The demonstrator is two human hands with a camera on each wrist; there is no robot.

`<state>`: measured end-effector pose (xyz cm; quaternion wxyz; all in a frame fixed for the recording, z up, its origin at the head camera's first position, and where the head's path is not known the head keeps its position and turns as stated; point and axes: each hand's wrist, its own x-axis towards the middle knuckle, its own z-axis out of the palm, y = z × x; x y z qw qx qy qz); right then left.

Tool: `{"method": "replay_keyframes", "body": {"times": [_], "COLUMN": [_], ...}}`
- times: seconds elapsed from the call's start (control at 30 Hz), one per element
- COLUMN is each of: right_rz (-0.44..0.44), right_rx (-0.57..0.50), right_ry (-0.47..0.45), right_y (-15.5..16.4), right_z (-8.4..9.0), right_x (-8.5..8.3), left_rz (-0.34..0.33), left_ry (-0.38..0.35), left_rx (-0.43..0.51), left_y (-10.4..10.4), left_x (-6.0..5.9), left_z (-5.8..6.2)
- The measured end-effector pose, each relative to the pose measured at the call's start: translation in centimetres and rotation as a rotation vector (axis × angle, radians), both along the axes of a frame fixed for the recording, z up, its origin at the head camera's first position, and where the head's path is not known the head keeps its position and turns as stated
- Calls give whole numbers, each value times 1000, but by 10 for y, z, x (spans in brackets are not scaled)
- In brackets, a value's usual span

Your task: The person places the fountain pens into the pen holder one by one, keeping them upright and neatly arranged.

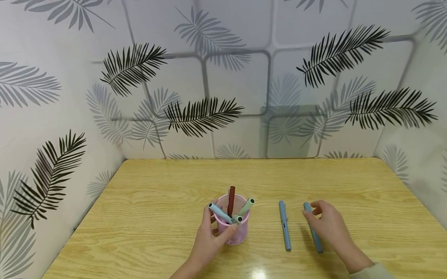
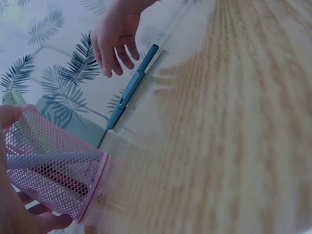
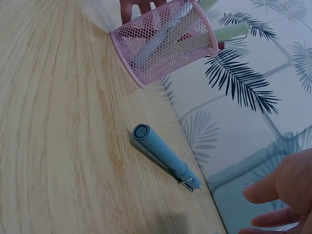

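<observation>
Surface (image 1: 145, 224): light wood grain, glossy, one bright reflection near the front edge. Walls (image 1: 236, 73) on three sides, close around it: white panels with grey rounded-square lines, printed with black and grey palm leaves (image 1: 202, 114).

Light wooden table (image 1: 144, 199), leaf-patterned walls (image 1: 239, 73), overhead glare

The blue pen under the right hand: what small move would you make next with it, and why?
Probably curl the right hand's fingers around that blue pen and lift it. The hand rests over the pen on the table without gripping it yet, while the left hand holds the pink cup, which already has pens in it. A second blue pen lies alongside.
</observation>
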<state>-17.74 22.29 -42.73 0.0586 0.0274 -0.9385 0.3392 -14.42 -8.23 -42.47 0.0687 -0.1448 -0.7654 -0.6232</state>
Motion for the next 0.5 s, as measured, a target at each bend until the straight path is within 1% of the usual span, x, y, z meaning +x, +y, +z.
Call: {"method": "replay_keyframes", "body": {"times": [0.2, 0.5], "right_rz": [-5, 11], "right_rx": [67, 90], "right_ry": [-30, -70], "right_y": [5, 8], "right_z": [-4, -11], "right_x": [-2, -3], "left_rz": [2, -1], "left_ry": [-14, -20], "left_rx": [2, -2], "left_y": [0, 0], "left_x": [0, 0], "left_z": [1, 1]}}
